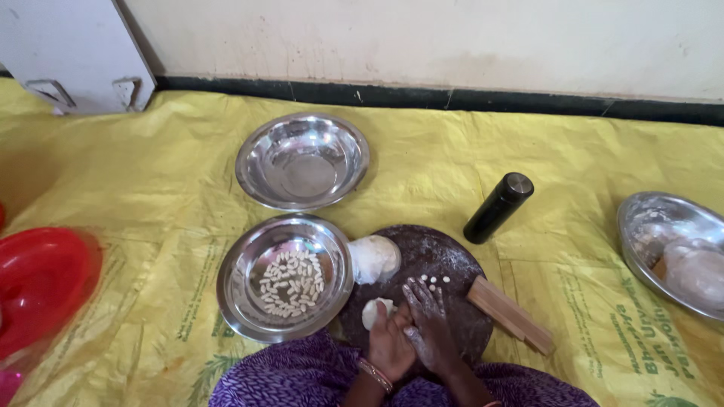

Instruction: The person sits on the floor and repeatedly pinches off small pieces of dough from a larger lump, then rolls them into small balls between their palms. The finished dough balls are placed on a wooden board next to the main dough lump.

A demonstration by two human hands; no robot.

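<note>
Floured dough lump (375, 311) is clamped in the left hand (390, 345); the right hand (431, 324) lies flat, fingers apart, just right of it on the round board (452, 260), beneath small dough pieces (433, 280).

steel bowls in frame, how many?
3. An empty steel bowl near the wall, a steel bowl of small dough pieces beside the round board, another steel bowl cut off at right.

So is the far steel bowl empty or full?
Empty: the far steel bowl shows only its bare shiny bottom.
</note>
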